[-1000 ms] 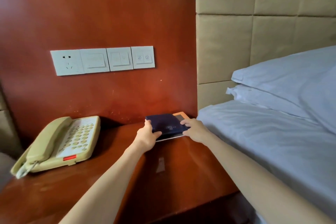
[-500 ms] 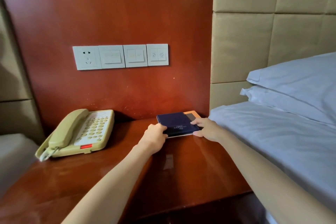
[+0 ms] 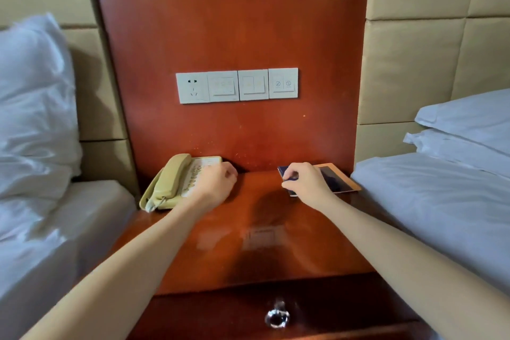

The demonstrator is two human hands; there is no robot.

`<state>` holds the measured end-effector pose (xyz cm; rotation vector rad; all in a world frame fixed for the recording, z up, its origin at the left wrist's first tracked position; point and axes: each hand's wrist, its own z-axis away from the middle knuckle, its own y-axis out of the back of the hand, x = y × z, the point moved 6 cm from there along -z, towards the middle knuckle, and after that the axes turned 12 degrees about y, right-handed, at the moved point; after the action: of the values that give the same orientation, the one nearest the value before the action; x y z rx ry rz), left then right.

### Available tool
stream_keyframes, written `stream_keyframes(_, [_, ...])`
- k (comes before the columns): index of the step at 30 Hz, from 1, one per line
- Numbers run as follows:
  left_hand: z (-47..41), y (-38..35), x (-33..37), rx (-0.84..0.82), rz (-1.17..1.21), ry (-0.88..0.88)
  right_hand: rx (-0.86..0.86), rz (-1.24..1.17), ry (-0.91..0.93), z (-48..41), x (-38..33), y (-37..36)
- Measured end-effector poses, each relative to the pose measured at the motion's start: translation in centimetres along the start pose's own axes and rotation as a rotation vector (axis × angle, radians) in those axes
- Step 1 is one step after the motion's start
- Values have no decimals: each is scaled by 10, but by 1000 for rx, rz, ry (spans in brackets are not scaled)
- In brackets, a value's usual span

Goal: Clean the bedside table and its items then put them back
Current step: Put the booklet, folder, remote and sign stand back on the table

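At the worktop's (image 3: 265, 246) back, right hand (image 3: 305, 181) fingers pinch the dark booklet (image 3: 282, 171) near the wall, while left hand (image 3: 216, 186) fingers curl against the telephone (image 3: 171, 182), grip unclear.

Head view, forward-down, seemingly close over bedside table (image 3: 278, 262)

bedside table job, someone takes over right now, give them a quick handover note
Left hand: curled at the telephone's right edge; grip unclear.
Right hand: fingers curled on the near corner of the dark booklet, which lies on an orange-edged pad at the table's back right.
Telephone sits back left on the table.
Done: items are on the table; no cloth in view, so wiping cannot be confirmed.
Left: check they are clean, square them up.
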<state>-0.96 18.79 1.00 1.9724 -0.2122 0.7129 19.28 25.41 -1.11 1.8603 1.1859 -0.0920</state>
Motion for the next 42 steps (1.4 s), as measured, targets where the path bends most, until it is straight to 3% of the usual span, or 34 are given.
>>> stream_keyframes(17, [148,274,-256,430,-254,331,-236,-538,259,38,-310,-167])
stream_keyframes(24, [196,359,-319,549,-353,475,-273,-665,282,49,-390,-219])
stream_keyframes(29, [212,395,-366,448,-484,629,-373,-746,291,52,-427,-256])
stream_keyframes(33, [211,397,-394,227,-446,767,-454,-731,334,52,-447,-278])
stream_keyframes(35, [207,387,-400,109,-483,755,-465,-723,335,50,-453,-286])
stream_keyframes(42, [202,385,-400,241,-691,710,-463,-764,301,47,-452,-293])
